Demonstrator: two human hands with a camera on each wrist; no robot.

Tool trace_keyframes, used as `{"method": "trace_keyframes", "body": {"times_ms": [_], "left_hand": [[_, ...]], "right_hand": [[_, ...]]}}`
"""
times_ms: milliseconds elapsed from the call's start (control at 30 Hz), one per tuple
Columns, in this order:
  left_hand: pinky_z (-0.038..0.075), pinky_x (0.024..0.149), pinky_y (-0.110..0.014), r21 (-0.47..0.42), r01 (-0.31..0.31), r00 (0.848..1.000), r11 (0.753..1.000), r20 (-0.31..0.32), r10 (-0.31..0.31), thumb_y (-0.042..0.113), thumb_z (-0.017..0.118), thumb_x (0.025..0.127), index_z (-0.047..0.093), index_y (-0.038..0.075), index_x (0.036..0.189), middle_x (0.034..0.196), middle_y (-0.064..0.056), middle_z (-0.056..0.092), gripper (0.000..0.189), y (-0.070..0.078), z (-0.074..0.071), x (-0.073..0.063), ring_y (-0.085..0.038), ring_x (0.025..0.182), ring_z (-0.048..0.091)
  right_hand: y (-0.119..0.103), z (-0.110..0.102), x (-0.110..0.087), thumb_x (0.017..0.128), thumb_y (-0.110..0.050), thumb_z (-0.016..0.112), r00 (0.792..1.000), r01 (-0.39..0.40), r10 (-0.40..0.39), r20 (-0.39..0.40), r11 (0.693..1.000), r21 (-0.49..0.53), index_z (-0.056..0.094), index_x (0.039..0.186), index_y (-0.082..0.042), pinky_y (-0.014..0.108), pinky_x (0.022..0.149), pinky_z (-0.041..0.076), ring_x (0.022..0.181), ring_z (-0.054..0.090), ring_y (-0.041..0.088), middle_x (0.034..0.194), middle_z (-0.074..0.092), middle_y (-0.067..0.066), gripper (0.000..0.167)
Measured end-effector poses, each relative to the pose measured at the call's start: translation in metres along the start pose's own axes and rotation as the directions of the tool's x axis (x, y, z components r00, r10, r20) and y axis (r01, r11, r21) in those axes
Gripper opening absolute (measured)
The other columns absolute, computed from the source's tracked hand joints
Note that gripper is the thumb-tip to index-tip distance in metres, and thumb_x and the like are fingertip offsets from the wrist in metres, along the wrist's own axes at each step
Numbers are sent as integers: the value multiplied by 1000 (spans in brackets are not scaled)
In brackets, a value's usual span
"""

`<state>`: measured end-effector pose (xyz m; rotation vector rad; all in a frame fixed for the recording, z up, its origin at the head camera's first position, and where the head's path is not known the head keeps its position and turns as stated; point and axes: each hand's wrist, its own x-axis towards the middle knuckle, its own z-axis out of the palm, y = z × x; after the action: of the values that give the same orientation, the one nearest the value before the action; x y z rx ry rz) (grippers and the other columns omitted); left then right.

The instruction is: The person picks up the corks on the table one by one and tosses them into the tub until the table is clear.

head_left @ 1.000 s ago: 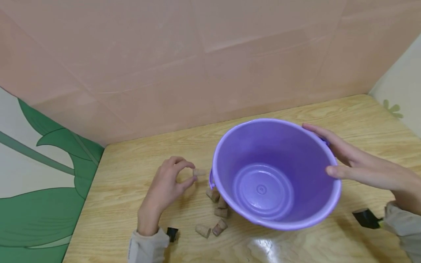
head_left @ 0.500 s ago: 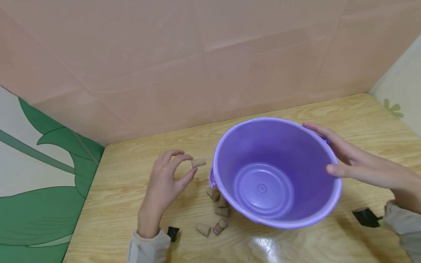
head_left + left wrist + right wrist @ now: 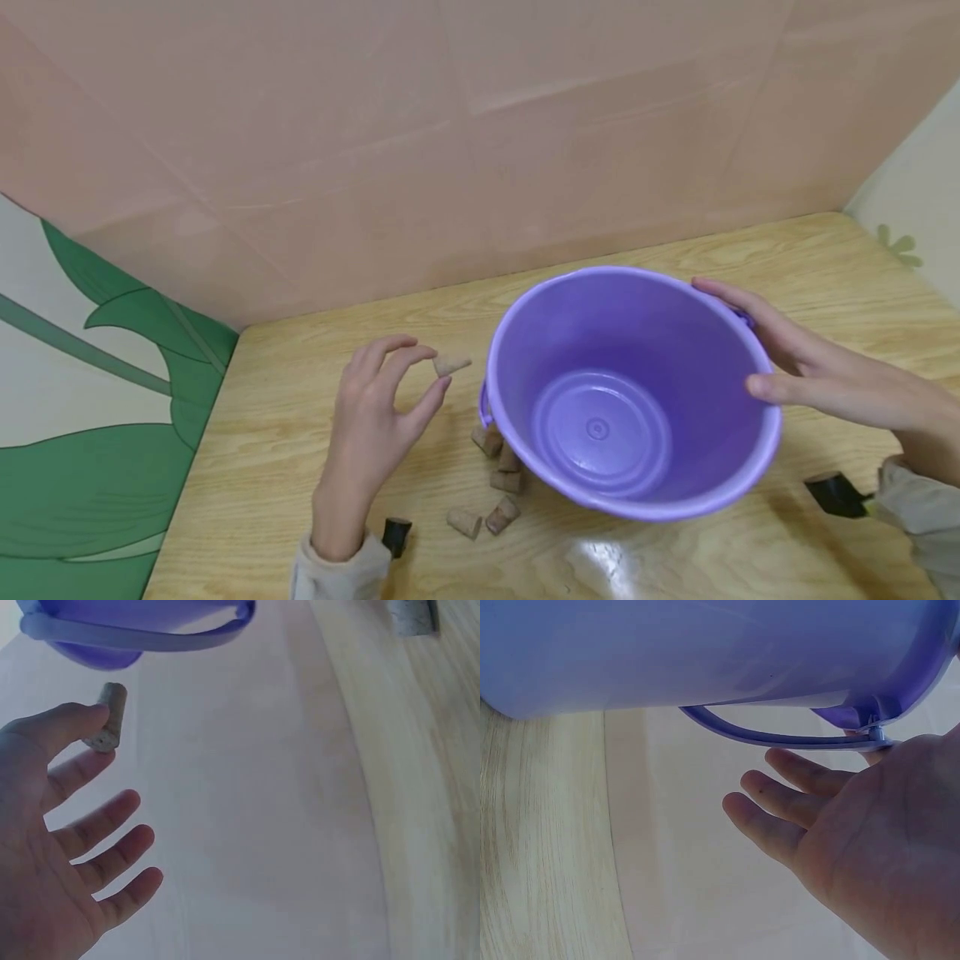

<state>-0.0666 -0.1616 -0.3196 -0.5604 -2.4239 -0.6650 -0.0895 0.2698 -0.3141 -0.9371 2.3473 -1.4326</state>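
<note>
My left hand pinches a wine cork between thumb and index fingertips, left of the purple bucket. In the left wrist view this cork is tilted below the bucket's handle, and the other three fingers are spread apart. My right hand grips the bucket's right rim, its thumb over the edge. Seen from the right wrist, several fingers extend beside the handle. The bucket's mouth tips toward the head camera, and no cork shows inside.
Several corks lie on the wooden table left of and in front of the bucket, some partly behind its rim. Black wrist-worn pieces show near both sleeves. A pinkish sheet stands behind the table, and a leaf-patterned panel on the left.
My left hand has risen a little with the cork, which now angles differently beside the bucket's rim. The right hand and bucket have hardly moved.
</note>
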Motion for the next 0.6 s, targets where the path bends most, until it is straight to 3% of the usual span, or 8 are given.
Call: {"method": "trace_keyframes", "body": {"times_ms": [600], "left_hand": [[50, 89, -46, 26, -75, 994, 997, -83, 77, 23, 78, 82, 71, 10, 103, 111, -11, 67, 25, 26, -8, 3, -30, 104, 61]], "right_hand": [[-1, -1, -1, 96, -10, 58, 1000, -18, 18, -1, 1000, -22, 6, 160, -19, 17, 91, 45, 139, 31, 8, 163, 16, 13, 83]]}}
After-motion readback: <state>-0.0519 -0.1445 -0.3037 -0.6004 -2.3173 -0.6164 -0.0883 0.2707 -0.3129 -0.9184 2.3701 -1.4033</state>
